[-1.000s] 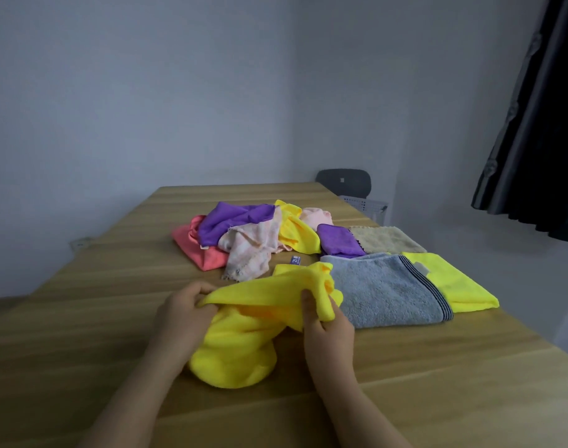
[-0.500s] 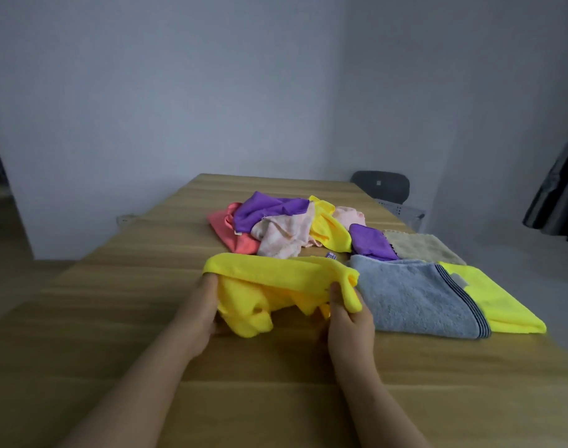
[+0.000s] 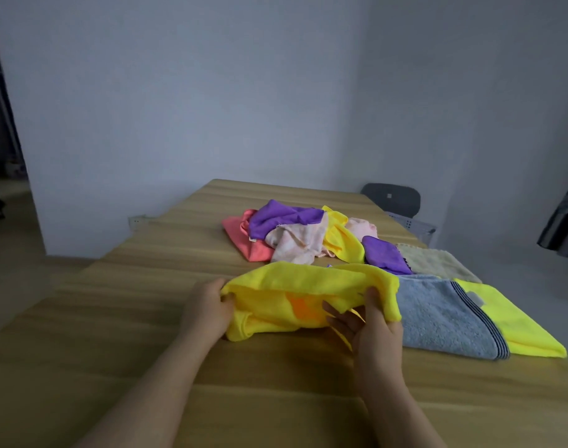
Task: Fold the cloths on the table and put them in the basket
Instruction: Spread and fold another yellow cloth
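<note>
A yellow cloth (image 3: 295,286) is stretched between both hands just above the wooden table (image 3: 114,318). My left hand (image 3: 205,305) pinches its left corner. My right hand (image 3: 369,321) pinches the right edge with the thumb on top, its other fingers spread under the cloth. Behind lies a heap of loose cloths: a coral one (image 3: 243,236), a purple one (image 3: 282,216), a pale pink one (image 3: 295,242), a second yellow one (image 3: 340,240). No basket is in view.
To the right lie a small purple cloth (image 3: 384,255), a beige cloth (image 3: 434,261), a grey towel with dark stripes (image 3: 444,318) and a neon yellow cloth (image 3: 518,324). A dark chair (image 3: 390,197) stands beyond the table's far right corner.
The hands have drawn apart, spreading the bunched yellow cloth into a wide band. The head has turned left, so the dark curtain has slid to the right edge.
</note>
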A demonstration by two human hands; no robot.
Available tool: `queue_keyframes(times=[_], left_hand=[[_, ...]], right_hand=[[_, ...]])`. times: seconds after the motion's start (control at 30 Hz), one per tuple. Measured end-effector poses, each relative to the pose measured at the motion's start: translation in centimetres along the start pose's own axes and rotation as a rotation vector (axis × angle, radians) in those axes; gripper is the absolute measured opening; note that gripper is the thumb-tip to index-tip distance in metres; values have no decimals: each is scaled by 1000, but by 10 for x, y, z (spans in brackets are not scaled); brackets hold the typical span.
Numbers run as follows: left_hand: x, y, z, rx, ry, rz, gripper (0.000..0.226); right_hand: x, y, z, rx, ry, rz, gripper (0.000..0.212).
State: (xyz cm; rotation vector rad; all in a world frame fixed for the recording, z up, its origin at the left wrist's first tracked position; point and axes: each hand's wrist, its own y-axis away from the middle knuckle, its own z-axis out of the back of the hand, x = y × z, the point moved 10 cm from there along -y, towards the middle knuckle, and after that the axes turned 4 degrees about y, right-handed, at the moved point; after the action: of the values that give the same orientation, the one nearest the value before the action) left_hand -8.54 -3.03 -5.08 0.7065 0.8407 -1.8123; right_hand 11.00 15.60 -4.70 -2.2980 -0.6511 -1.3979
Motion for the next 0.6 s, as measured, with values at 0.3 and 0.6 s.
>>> queue_keyframes(times=[0.3,0.6], left_hand=[[5,11,-38,333,-255,58,28],[-62,10,99,-29,48,-87,30]], right_hand=[[6,19,-8,-20,120,13,18],[52,35,-21,-9,145,45,15]])
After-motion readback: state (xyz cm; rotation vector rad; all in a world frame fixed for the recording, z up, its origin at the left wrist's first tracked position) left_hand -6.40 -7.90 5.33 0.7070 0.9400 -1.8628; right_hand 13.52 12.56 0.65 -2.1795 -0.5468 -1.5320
